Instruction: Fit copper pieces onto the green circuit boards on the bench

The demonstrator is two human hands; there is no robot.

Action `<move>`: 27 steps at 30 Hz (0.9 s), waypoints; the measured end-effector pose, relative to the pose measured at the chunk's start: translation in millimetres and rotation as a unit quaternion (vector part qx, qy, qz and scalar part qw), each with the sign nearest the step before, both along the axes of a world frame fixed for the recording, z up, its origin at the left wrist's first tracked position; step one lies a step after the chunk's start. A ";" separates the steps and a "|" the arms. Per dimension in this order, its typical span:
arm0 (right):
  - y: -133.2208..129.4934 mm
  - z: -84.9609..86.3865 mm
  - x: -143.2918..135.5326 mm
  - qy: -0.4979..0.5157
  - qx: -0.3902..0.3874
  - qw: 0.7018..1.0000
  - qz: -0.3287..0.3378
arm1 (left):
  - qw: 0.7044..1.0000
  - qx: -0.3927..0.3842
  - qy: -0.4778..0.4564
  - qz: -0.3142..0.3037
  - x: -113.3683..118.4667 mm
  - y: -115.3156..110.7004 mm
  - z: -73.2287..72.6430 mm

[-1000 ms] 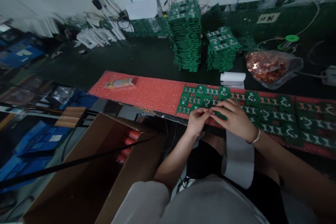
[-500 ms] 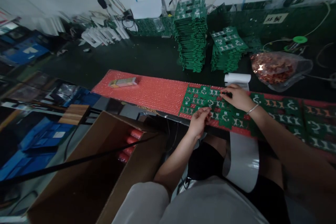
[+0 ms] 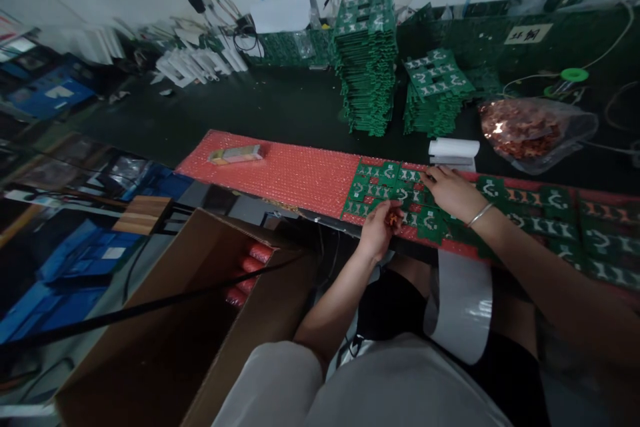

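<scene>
My left hand (image 3: pixel 377 230) is closed around several small copper pieces (image 3: pixel 393 219), which show in its curled fingers at the front edge of the green circuit boards (image 3: pixel 383 175). Over the top row of these boards is my right hand (image 3: pixel 454 195), palm down. Its fingertips are drawn together and touch a board or hover just over it; anything pinched between them is too small to make out. Under the boards lies a sheet of red bubble wrap (image 3: pixel 300 177). Copper-coloured pieces (image 3: pixel 523 197) sit on a board to the right of my right hand.
Behind the boards stand a tall stack of green boards (image 3: pixel 367 73) and a shorter stack (image 3: pixel 435 103). A clear bag of copper pieces (image 3: pixel 525 133) lies at the right, near a white roll (image 3: pixel 454 148). An open cardboard box (image 3: pixel 250 340) stands at the lower left.
My left fingers have opened a little and turned, so the copper pieces in them now show. My right hand has tilted flatter over the board, its fingertips still near the same spot.
</scene>
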State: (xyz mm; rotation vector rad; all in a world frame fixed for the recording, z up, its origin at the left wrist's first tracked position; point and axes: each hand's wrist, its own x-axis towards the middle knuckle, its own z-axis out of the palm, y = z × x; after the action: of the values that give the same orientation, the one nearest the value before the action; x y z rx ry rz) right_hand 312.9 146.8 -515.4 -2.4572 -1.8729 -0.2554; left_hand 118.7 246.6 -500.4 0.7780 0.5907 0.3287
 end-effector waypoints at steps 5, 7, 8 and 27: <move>0.3 21.9 -36.2 0.173 0.154 0.972 0.045 | 0.999 0.036 -0.016 0.021 0.8 5.4 5.1; 0.4 29.6 -56.8 0.265 0.194 0.941 0.083 | 0.997 0.070 0.004 0.035 -0.1 6.6 4.1; 0.6 32.3 -66.0 0.293 0.199 0.931 0.094 | 0.995 0.089 0.019 0.043 -0.7 6.7 2.7; -1.5 23.6 -88.8 0.456 0.299 0.835 -0.067 | 0.998 0.015 -0.045 -0.032 -5.6 1.4 10.2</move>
State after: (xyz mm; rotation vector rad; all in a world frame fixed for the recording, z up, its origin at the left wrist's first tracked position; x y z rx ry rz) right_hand 224.1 145.3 -491.8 -1.7557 -0.9985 0.2652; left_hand 113.1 248.1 -490.1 0.8041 0.4758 0.3124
